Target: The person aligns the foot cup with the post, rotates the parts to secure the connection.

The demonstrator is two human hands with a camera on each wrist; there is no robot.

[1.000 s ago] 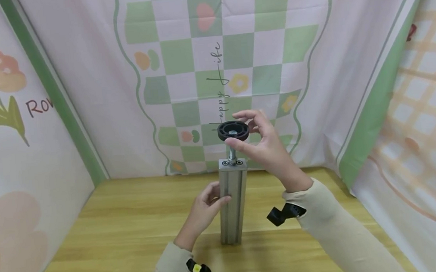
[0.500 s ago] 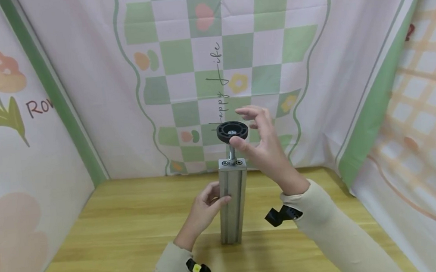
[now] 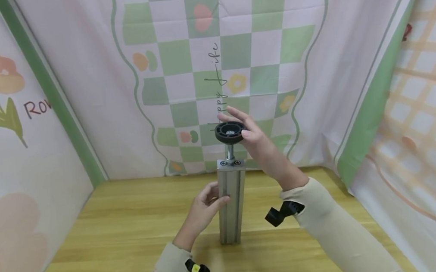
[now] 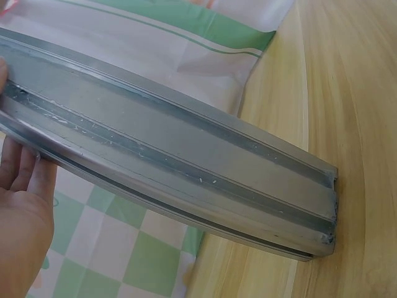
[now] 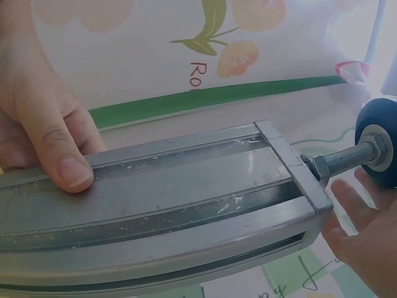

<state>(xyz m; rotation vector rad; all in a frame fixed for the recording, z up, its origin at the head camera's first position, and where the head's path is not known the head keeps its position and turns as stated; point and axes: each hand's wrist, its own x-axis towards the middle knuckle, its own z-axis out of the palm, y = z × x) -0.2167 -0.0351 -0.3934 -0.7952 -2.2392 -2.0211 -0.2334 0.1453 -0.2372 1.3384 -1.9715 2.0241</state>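
An aluminium profile stands upright on the table, with slots along its faces. From its end plate rises a threaded stud with a hex nut, topped by the round black base of a levelling foot. My left hand holds the profile at mid-height, thumb on the near face and fingers behind. My right hand is at the levelling foot's right side: the thumb is at the rim and extended fingers reach behind the base. In the right wrist view those fingers look loosely bent beside the stud.
The wooden table extends around the profile. Patterned cloth hangs behind it and along both sides. Black wrist cameras sit on both sleeves.
My right hand first moved off the foot's rim with fingers spread, then swung left so its fingers lie behind the base. My left hand and the profile stayed in place.
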